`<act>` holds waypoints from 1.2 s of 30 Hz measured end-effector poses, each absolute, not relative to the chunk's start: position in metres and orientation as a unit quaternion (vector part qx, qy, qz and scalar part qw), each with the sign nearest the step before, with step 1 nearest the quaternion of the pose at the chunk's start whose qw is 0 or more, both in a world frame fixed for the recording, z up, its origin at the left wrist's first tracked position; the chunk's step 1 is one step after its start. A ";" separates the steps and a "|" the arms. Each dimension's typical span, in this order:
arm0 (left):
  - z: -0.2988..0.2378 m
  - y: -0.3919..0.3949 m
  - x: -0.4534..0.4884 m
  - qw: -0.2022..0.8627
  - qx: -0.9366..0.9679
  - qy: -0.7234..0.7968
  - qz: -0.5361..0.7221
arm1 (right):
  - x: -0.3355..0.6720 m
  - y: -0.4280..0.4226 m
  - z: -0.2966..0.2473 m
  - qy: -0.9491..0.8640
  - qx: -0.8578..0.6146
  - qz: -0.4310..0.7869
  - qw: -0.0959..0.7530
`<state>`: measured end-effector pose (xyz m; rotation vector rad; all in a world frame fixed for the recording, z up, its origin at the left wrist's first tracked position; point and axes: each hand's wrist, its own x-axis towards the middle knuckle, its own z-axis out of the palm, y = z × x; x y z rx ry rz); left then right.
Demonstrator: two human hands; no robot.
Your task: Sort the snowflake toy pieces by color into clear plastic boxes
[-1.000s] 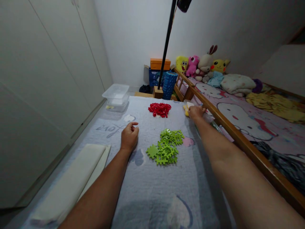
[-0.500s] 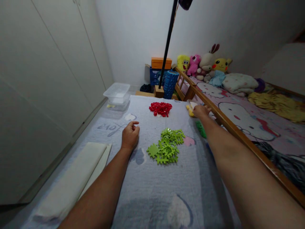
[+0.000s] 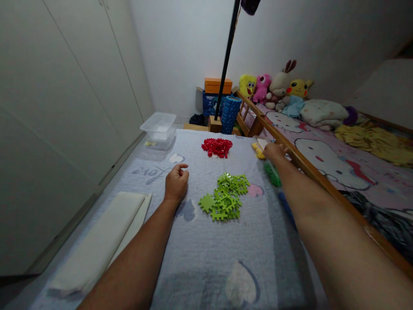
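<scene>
Right hand (image 3: 274, 151) at 1 o'clock curled over yellow plastic pieces (image 3: 258, 151), grip indiscernible; left hand (image 3: 176, 183) rested loosely fisted, empty. Heaps of red plastic pieces (image 3: 217, 147) and lime-green interlocking tiles (image 3: 226, 196) seemed finished; yellow evidently outstanding.

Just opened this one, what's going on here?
A person leans over a patterned blanket spread on the floor. Their right hand is stretched to the blanket's right edge, beside the wooden bed rail, at some yellow pieces; whether it grips them is unclear. The left hand rests loosely curled on the blanket, with nothing visible in it. Between the hands lies a pile of green interlocking pieces, with a red pile beyond it and clear plastic tubs at the far left.
</scene>
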<state>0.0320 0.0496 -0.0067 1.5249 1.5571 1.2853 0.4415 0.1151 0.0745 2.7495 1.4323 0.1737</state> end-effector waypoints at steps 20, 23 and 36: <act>-0.007 0.051 0.032 0.306 0.571 0.586 0.486 | 0.301 0.002 0.006 0.648 0.734 -0.124 -0.160; -0.010 0.052 0.031 0.306 0.572 0.583 0.489 | 0.291 -0.007 0.000 0.667 0.705 -0.144 -0.192; -0.013 0.049 0.031 0.307 0.600 0.572 0.467 | 0.286 -0.026 -0.004 0.699 0.605 -0.202 -0.323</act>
